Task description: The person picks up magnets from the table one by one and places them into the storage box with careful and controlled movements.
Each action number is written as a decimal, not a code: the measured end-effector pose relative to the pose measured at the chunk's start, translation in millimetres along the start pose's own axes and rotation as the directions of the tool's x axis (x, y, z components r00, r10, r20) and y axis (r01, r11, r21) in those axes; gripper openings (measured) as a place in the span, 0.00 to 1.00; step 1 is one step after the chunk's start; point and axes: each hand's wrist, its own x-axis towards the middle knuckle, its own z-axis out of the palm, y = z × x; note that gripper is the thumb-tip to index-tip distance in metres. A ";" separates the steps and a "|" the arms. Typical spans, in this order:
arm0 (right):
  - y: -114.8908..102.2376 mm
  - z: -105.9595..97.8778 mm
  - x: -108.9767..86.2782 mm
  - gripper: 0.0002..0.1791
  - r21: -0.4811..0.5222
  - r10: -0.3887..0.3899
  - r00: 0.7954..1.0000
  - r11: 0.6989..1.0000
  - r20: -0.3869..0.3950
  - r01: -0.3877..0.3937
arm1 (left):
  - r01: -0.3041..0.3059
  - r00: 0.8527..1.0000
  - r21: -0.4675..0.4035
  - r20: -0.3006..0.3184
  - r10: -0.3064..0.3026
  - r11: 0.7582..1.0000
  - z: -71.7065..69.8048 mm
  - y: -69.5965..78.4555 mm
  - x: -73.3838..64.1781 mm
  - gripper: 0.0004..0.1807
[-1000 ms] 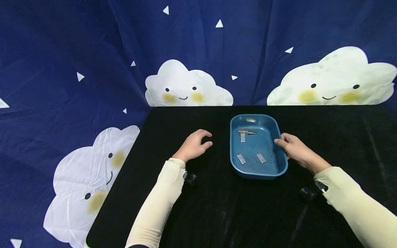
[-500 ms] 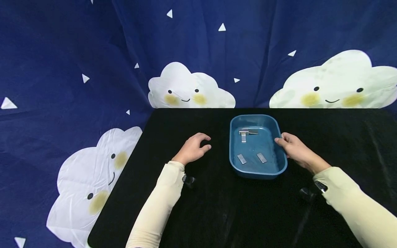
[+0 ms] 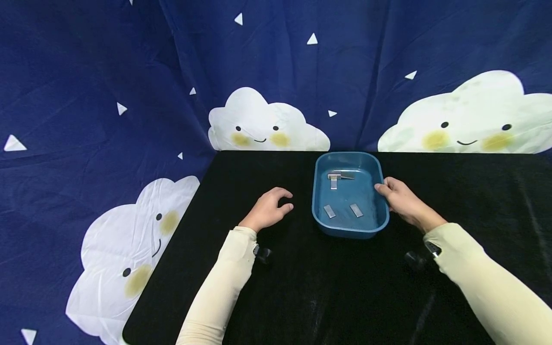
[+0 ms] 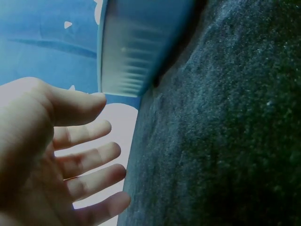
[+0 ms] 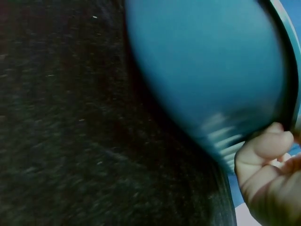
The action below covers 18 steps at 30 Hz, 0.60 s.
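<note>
My right hand (image 3: 401,200) grips the right rim of a blue plastic tub (image 3: 344,199), thumb on top of the edge. On the tub's floor lie small silver rectangular metal pieces. One metal piece (image 3: 329,211) and another metal piece (image 3: 356,210) lie apart near the front; a cluster of metal pieces (image 3: 334,178) overlaps toward the back. My left hand (image 3: 268,210) hovers left of the tub, holding nothing. Its fingers are loosely bent and apart in the left wrist view, with the tub's side (image 4: 136,47) beyond the thumb. The tub looks blurred in the right wrist view.
A black cloth-like tabletop (image 3: 302,287) lies beneath the tub and hands. Behind it hangs a dark blue curtain (image 3: 276,48) printed with white clouds and triangles, which also covers the left side. The table's back edge runs close behind the tub.
Over the last half second my right hand has shifted the tub a little left and away from me, pieces still inside. My left hand has hardly moved. The head view has tilted slightly.
</note>
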 end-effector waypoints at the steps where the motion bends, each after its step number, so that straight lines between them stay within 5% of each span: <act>1: -1.4 -0.1 1.8 0.12 0.005 -0.004 1.000 1.000 -0.002 0.004 | 0.002 1.000 0.002 0.001 -0.002 1.000 0.6 -0.2 0.2 0.20; 18: -16.6 -4.9 35.8 0.11 0.090 -0.041 0.999 0.995 0.005 0.041 | 0.011 1.000 -0.030 0.024 -0.010 0.999 4.9 -7.9 1.7 0.20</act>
